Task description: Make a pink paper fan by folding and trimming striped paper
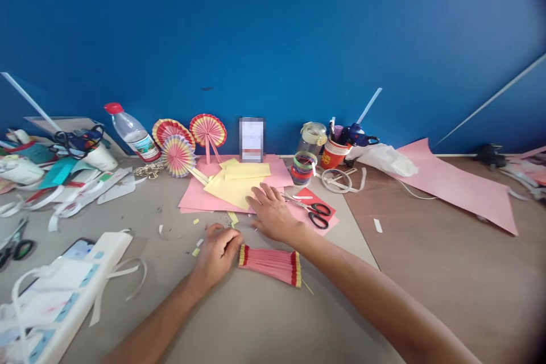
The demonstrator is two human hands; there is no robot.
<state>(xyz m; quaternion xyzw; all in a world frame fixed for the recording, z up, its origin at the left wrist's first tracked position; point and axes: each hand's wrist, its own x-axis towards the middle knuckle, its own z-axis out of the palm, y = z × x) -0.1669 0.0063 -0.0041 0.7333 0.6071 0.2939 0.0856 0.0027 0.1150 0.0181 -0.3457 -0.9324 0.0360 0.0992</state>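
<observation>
A pleated strip of pink paper (271,264) with red and yellow ends lies folded on the grey mat (239,318). My left hand (217,250) is curled closed and pinches the strip's left end. My right hand (271,211) reaches forward, fingers stretched flat, its fingertips on the yellow sheets (236,185) that lie on the pink sheets (200,196). Black-handled scissors (313,210) rest just right of that hand on red paper.
Three finished paper fans (183,139) and a water bottle (134,133) stand at the blue wall. Tape rolls (302,168), a cup of tools (335,151) and a large pink sheet (460,185) lie to the right. Paper scraps, white strips and a phone (79,248) clutter the left.
</observation>
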